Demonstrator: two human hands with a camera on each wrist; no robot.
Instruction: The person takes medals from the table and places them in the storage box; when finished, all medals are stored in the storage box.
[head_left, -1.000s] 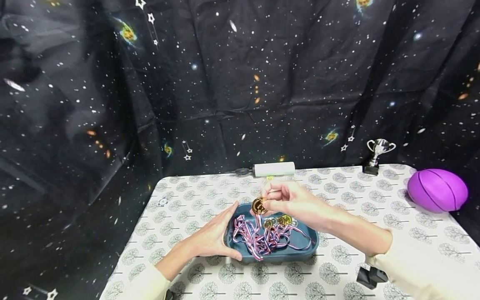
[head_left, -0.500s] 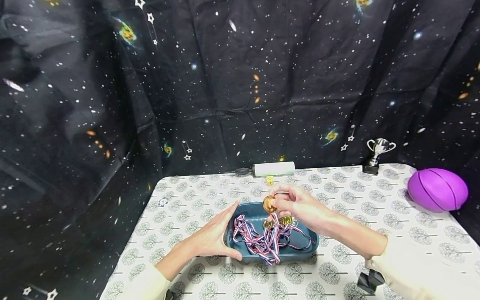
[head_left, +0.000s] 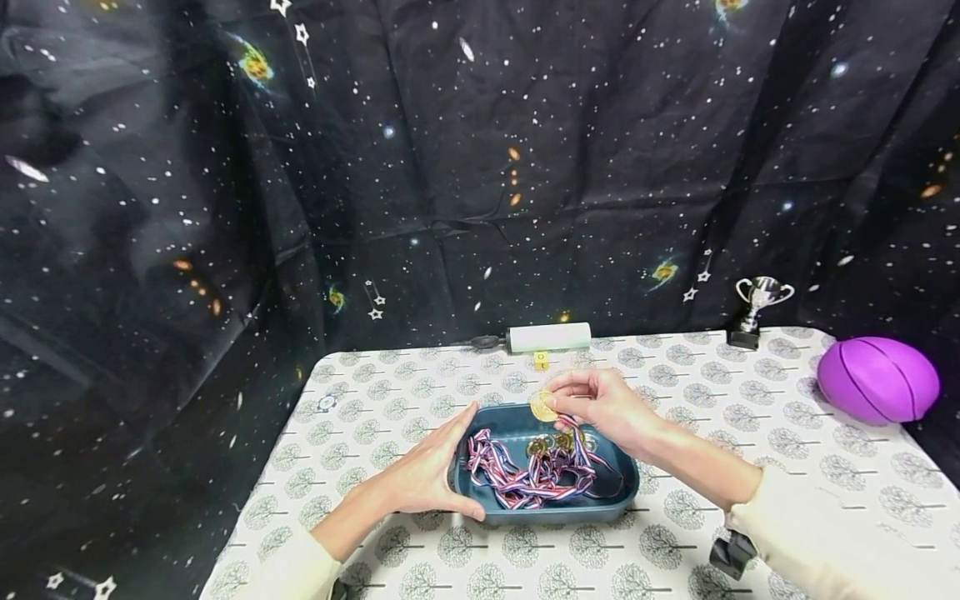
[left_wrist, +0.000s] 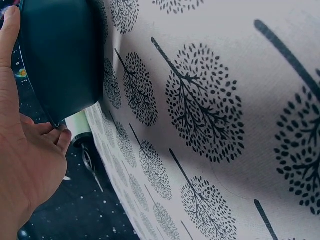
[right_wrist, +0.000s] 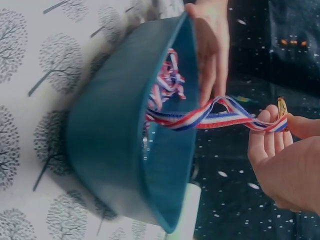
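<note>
A gold medal point(head_left: 543, 407) is pinched between the thumb and fingers of my right hand point(head_left: 606, 412), above a dark teal bin point(head_left: 555, 515). Its red, white and blue ribbon point(right_wrist: 215, 120) runs from the fingers into the bin in the right wrist view, where the medal point(right_wrist: 282, 106) is edge-on. Inside lie tangled striped ribbons point(head_left: 517, 485) and several medals point(head_left: 538, 447) towards the back. My left hand point(head_left: 423, 477) holds the bin's left end, thumb at the front and fingers at the back. In the left wrist view, its fingertips point(left_wrist: 60, 135) touch the rim.
Behind the bin stands a yellow letter cube point(head_left: 541, 361), with a pale green cylinder point(head_left: 549, 337) beyond it. A silver trophy cup point(head_left: 754, 310) and a purple ball point(head_left: 877, 380) are on the right. A small round white object point(head_left: 327, 403) lies on the left.
My right hand has moved right with the gold medal, drawing its ribbon rightward over the bin. The medal's face has turned paler in the light. My left hand and the bin stay put.
</note>
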